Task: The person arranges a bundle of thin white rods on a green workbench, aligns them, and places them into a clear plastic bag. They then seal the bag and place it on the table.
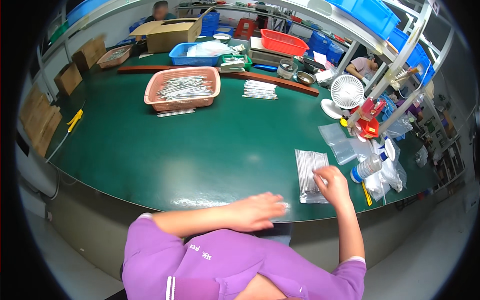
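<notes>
My right hand (pixel 332 186) is over the right side of a clear plastic bag (pixel 306 195), its fingers curled in a pinch. Thin silvery rods (pixel 311 162) lie side by side within that bag, flat on the table. Whether the fingertips grip the bag or something tiny, I cannot tell. My left hand (pixel 257 212), slightly blurred, is at the table's near edge, left of the bag. Its fingers are stretched out with nothing in them. Farther off, a pink basket (pixel 182 103) holds many similar rods, and a bundle of rods (pixel 260 90) lies to its right.
Empty plastic bags (pixel 339 143), a spray bottle (pixel 367 167) and a yellow pen-like tool (pixel 366 194) lie at the right. A white fan (pixel 347 92) stands beyond them. Reddish-brown bars (pixel 295 88) cross the far table. A yellow air gun (pixel 75 120) lies left. Other people sit farther away.
</notes>
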Demonstrator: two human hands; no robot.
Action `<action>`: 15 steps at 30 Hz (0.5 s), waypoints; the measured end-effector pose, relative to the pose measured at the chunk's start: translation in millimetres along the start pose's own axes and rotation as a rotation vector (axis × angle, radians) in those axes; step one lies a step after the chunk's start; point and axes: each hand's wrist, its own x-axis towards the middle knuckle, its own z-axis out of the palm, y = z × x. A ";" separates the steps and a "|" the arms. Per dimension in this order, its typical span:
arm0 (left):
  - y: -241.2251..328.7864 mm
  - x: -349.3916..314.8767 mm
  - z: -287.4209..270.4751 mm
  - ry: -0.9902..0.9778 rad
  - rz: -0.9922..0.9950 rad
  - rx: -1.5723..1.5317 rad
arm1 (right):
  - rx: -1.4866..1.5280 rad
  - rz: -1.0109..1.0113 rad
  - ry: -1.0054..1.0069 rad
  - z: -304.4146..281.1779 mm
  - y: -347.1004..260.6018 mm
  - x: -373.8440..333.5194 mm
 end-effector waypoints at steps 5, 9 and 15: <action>16.5 -134.3 -37.8 0.535 -0.607 0.379 | 0.057 -0.128 -0.138 94.4 -31.2 144.3; 10.1 -179.2 -32.8 0.754 -0.766 0.630 | 0.041 -0.016 -0.094 190.2 -11.9 253.9; 8.3 -177.9 -28.1 0.803 -0.811 0.679 | -0.083 0.110 0.024 272.9 38.0 345.5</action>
